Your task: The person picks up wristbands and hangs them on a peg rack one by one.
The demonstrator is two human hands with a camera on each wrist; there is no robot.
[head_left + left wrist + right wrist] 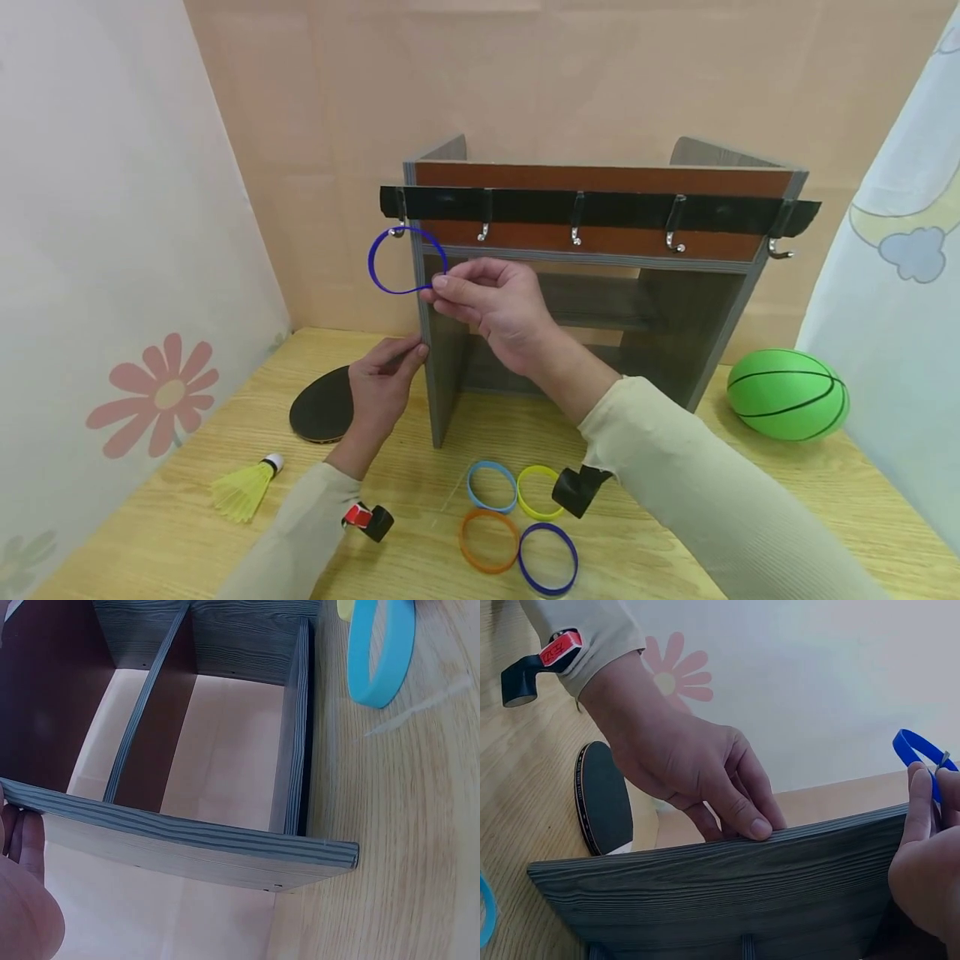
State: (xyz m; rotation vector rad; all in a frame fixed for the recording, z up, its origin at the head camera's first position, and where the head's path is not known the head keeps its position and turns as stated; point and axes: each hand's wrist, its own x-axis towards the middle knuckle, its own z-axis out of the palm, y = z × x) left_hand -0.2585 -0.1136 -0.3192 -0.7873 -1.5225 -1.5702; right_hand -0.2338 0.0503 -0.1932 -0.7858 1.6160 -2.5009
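My right hand [502, 308] pinches the lower right side of a dark blue silicone wristband [371, 262] between thumb and fingers. The band's top meets the leftmost metal hook [397, 232] on the black strip; in the right wrist view the hook tip shows within the band's loop. Lower down, my left hand [381, 383] grips the front edge of the left side panel [442, 367] of a small grey wooden shelf, thumb on one face and fingers behind. Flat on the table lie light blue [470, 482], yellow [522, 500], orange [462, 542] and another dark blue wristband [574, 558].
Several more hooks hang along the black strip [532, 205] across the shelf's front. A black table tennis paddle [318, 408] lies behind my left hand, and a yellow shuttlecock [243, 492] to its left. The green ball [787, 394] sits right of the shelf.
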